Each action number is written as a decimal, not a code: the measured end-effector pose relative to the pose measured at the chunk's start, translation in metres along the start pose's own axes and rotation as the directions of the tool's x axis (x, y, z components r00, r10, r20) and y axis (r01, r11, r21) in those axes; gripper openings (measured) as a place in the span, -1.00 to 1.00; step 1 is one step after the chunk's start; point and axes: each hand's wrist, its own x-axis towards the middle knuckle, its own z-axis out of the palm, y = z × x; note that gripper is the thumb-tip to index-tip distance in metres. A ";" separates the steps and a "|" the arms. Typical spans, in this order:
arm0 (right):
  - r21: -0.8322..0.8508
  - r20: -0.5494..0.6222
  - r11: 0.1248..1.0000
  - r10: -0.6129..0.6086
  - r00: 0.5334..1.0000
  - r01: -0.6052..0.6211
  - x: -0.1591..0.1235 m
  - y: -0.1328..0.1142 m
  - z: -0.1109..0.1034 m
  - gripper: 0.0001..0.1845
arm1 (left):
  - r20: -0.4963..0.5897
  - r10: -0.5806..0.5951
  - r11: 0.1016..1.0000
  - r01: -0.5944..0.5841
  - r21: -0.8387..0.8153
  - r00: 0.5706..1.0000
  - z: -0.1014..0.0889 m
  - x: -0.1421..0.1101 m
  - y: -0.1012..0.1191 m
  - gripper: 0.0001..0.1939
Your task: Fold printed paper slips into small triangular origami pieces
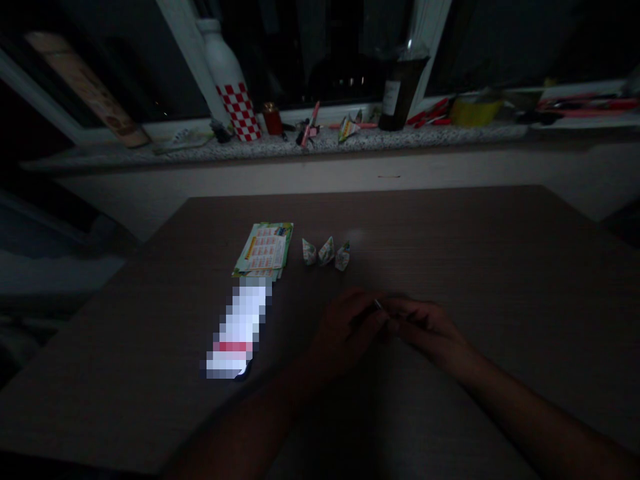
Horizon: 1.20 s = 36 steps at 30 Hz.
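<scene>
Low over the middle of the table, my left hand and my right hand meet, fingertips touching. Both are closed in a pinch around a small thin piece with a pale edge, which looks like folded paper. Fingers and deep shadow hide most of it. Beyond my hands stand three small folded paper shapes, printed and pointed: the left one, the middle one and the right one. Left of them lies a stack of printed green-and-white paper sheets.
A phone with a lit, blurred-out screen lies left of my hands on the dark wooden table. Along the granite windowsill stand a red-checked white bottle, a dark container, another folded paper shape and red items.
</scene>
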 end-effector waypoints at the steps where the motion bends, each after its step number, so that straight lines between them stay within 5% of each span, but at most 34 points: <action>1: -0.007 -0.004 1.000 0.001 1.000 -0.001 0.000 0.000 0.000 -0.76 | 0.003 0.002 1.000 -0.002 0.009 1.000 0.000 0.000 0.000 -0.69; 11: -0.044 -0.043 0.998 0.036 0.998 -0.038 0.000 0.000 -0.001 -0.71 | -0.022 0.052 0.998 -0.051 0.042 0.998 0.001 -0.002 -0.001 -0.68; 25: -0.443 -0.078 0.892 -0.137 0.987 0.089 -0.006 -0.005 0.002 -0.69 | -0.003 0.103 0.987 -0.101 0.127 0.995 0.005 -0.002 0.008 -0.69; 31: -0.366 -0.130 0.929 -0.118 0.984 0.064 -0.005 -0.002 0.001 -0.75 | 0.056 0.118 0.983 -0.124 0.138 0.991 0.006 -0.003 0.008 -0.63; 36: -0.119 -0.203 0.993 -0.011 0.979 -0.013 0.000 0.002 -0.002 -0.76 | 0.040 0.136 0.983 -0.140 0.122 0.990 0.005 -0.003 0.006 -0.62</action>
